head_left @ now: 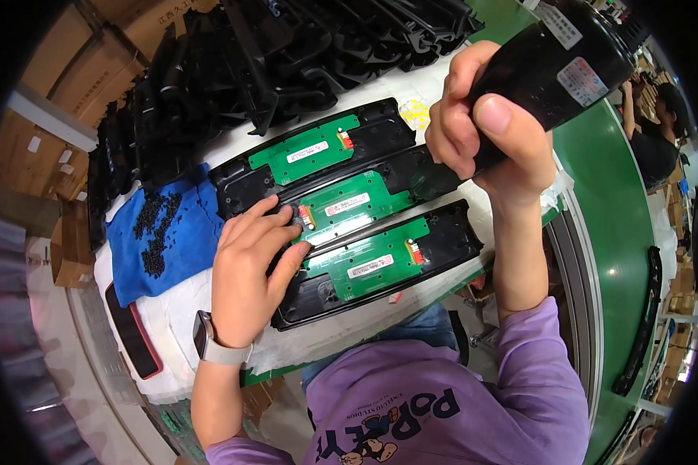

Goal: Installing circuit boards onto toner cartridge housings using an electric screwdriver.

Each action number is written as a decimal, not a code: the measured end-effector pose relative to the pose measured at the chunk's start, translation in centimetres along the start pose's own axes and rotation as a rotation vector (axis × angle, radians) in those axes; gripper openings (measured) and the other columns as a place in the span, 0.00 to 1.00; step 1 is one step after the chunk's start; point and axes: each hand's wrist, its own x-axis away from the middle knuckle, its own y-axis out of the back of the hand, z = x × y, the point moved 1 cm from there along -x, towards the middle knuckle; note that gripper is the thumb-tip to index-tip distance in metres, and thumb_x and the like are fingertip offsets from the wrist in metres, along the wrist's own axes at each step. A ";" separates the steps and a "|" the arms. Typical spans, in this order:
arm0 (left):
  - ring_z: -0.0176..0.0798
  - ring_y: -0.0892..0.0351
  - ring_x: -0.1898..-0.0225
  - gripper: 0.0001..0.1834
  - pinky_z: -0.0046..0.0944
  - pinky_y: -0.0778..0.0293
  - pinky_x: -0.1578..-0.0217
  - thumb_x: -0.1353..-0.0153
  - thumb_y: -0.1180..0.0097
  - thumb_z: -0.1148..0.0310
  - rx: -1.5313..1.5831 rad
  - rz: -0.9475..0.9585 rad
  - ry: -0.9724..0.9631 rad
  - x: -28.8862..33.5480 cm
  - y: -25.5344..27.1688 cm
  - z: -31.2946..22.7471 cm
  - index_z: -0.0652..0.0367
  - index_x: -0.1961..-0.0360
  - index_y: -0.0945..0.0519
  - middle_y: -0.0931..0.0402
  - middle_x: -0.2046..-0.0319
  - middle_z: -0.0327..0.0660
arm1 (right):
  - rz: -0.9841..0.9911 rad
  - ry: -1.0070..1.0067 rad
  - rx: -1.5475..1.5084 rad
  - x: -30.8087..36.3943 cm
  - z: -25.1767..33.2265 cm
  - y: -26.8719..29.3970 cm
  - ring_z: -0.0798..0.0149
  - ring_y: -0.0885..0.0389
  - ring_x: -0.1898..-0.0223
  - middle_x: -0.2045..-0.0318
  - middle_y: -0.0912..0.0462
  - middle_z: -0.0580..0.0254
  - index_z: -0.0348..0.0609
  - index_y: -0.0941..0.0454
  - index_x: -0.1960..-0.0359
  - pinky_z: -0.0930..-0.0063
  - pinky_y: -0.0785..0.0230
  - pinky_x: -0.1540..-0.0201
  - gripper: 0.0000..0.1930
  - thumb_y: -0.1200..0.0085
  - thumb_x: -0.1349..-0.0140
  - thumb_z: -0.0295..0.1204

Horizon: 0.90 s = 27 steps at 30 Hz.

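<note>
My right hand (512,147) is wrapped round the black body of an electric screwdriver (547,74), held up at the right. Its bit is hidden behind my fingers and the housing. My left hand (244,267) lies with fingers stretched out over the left end of the middle panel, fingertips by the edge of its green circuit board (357,203). That board sits in a long black plastic housing (434,174). A similar panel with a green board (298,155) lies beyond it, and another board (380,260) in its housing lies nearer me.
A blue cloth (132,271) at the left bears heaps of small black screws (153,260). Nearby lies a phone-like dark slab with a red edge (136,333). Black plastic parts (287,62) are piled at the back. A green surface (609,248) and another person (655,147) are at the right.
</note>
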 end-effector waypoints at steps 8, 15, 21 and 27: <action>0.51 0.29 0.49 0.09 0.45 0.37 0.49 0.51 0.42 0.72 -0.015 0.016 -0.002 -0.3 0.2 -0.1 0.65 0.68 0.21 0.22 0.61 0.49 | 0.099 -0.040 0.015 -0.2 -0.6 -0.4 0.74 0.41 0.92 0.88 0.36 0.64 0.37 0.38 0.72 0.81 0.47 0.88 0.14 0.47 0.49 0.32; 0.48 0.28 0.51 0.10 0.42 0.34 0.54 0.51 0.40 0.68 -0.071 0.012 -0.044 -0.3 0.6 -0.2 0.64 0.69 0.21 0.22 0.63 0.47 | 0.078 -0.033 -0.018 0.4 -0.7 -0.5 0.74 0.41 0.92 0.89 0.37 0.66 0.36 0.37 0.72 0.81 0.47 0.89 0.15 0.46 0.49 0.33; 0.48 0.27 0.54 0.22 0.41 0.31 0.58 0.54 0.38 0.60 -0.083 0.111 -0.078 -1.2 1.4 -0.4 0.64 0.61 0.25 0.26 0.61 0.47 | 0.123 0.079 -0.412 -0.4 0.3 2.4 0.74 0.39 0.91 0.86 0.36 0.70 0.37 0.35 0.65 0.76 0.39 0.82 0.16 0.51 0.44 0.39; 0.47 0.27 0.61 0.24 0.39 0.30 0.62 0.58 0.36 0.58 -0.155 0.168 -0.090 -2.4 1.9 -0.9 0.64 0.63 0.25 0.27 0.66 0.45 | 0.356 0.257 -0.884 -0.5 2.0 6.2 0.74 0.34 0.89 0.84 0.32 0.70 0.40 0.36 0.62 0.73 0.35 0.76 0.17 0.52 0.41 0.41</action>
